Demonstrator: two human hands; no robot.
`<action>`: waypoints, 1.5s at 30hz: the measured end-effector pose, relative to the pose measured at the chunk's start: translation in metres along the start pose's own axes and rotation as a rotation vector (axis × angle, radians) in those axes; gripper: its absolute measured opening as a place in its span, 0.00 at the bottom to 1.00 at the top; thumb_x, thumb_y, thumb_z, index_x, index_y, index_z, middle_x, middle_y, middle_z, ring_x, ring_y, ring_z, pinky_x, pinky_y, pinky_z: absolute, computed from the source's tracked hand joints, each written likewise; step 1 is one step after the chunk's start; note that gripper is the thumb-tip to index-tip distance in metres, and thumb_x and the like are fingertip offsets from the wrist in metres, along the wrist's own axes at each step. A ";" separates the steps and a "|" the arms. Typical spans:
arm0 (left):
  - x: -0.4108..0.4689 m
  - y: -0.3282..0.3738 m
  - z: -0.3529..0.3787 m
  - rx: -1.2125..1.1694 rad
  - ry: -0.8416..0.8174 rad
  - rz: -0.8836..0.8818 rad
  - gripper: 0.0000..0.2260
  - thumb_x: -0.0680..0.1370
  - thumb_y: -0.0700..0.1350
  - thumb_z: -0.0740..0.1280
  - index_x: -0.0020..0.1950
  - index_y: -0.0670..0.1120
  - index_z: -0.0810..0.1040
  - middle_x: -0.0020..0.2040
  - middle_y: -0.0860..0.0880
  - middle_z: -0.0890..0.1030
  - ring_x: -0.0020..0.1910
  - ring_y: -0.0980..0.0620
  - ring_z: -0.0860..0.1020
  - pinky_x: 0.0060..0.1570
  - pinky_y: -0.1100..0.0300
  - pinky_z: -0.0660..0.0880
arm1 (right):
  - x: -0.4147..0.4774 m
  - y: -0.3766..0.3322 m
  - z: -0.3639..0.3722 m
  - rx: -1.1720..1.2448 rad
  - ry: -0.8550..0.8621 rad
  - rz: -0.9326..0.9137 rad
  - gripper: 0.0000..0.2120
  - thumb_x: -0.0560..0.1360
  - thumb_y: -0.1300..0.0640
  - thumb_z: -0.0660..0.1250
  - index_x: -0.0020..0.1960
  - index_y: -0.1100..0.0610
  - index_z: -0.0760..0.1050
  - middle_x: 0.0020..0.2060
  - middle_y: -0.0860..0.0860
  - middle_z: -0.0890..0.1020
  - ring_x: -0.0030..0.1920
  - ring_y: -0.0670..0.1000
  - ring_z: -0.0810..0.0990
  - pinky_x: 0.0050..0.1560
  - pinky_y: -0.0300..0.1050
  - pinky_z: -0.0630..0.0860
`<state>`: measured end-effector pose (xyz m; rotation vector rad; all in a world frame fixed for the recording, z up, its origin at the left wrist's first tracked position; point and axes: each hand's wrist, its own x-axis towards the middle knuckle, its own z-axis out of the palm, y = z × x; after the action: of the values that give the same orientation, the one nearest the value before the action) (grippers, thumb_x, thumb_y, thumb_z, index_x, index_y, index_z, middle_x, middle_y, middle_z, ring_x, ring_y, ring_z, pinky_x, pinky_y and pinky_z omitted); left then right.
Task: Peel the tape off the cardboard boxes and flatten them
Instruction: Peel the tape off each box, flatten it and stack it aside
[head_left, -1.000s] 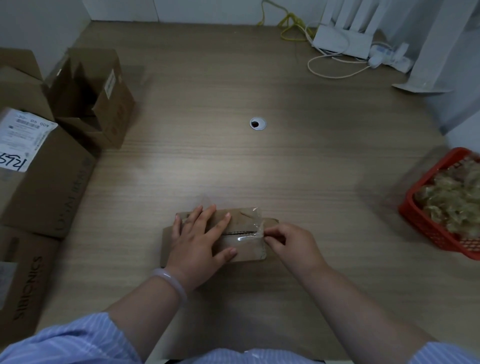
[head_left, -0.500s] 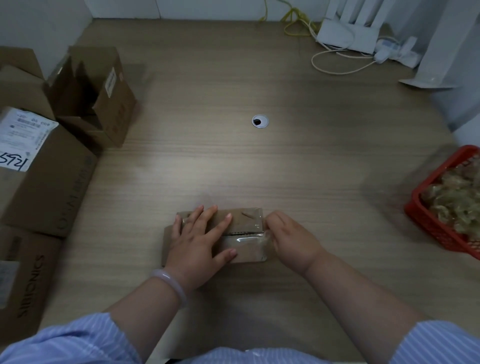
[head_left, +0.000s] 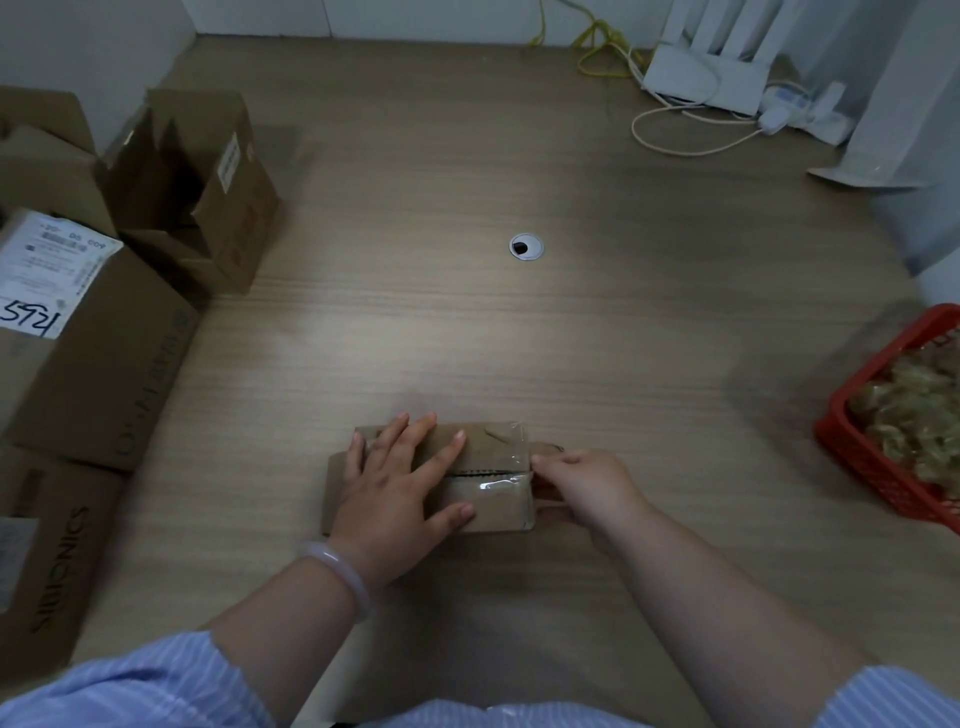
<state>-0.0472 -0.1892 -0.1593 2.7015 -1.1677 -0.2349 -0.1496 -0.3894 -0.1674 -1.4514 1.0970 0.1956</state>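
Since a second ago the tape (head_left: 498, 488) end that was sticking up has gone back down against the small box (head_left: 493, 447), and the right hand (head_left: 587, 483) has closed in on the box's right end; the left hand (head_left: 400, 499) hasn't budged. So that's one flattish cardboard box lying on the bench (head_left: 519, 338), right in front of the person, with one strip of clear tape running over its right side. The left hand lies flat on top, fingers (head_left: 441, 460) spread, pressing it down, one pale bracelet (head_left: 343, 571) on that wrist. The right hand's fingers are curled and pinching the tape's right edge. Over on the left there are three more boxes: one open box (head_left: 234, 208), one labelled box (head_left: 104, 374) and one SIBIONICS box (head_left: 57, 561). One red basket (head_left: 872, 467) sits at the right edge, well apart.
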 end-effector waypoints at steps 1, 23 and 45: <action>0.000 0.000 0.000 0.003 0.002 0.002 0.32 0.69 0.71 0.55 0.72 0.64 0.63 0.75 0.52 0.64 0.75 0.49 0.57 0.70 0.47 0.44 | -0.002 -0.005 0.001 0.017 -0.002 0.027 0.19 0.57 0.45 0.72 0.35 0.62 0.80 0.39 0.60 0.84 0.43 0.60 0.84 0.48 0.62 0.80; 0.001 0.000 0.000 -0.016 0.003 -0.006 0.32 0.69 0.71 0.55 0.71 0.64 0.64 0.74 0.52 0.65 0.75 0.49 0.57 0.71 0.47 0.45 | -0.023 -0.027 -0.003 0.487 -0.018 -0.072 0.05 0.79 0.64 0.61 0.44 0.60 0.73 0.35 0.56 0.79 0.29 0.49 0.79 0.33 0.45 0.79; 0.001 0.003 -0.004 0.001 -0.019 -0.035 0.34 0.67 0.73 0.51 0.73 0.67 0.59 0.77 0.55 0.57 0.77 0.51 0.50 0.71 0.47 0.39 | -0.025 -0.024 0.008 -0.393 0.244 -0.648 0.04 0.74 0.60 0.68 0.42 0.53 0.76 0.39 0.48 0.77 0.41 0.46 0.73 0.42 0.34 0.65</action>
<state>-0.0475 -0.1919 -0.1550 2.7279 -1.1270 -0.2652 -0.1423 -0.3747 -0.1357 -2.1537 0.7444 -0.2462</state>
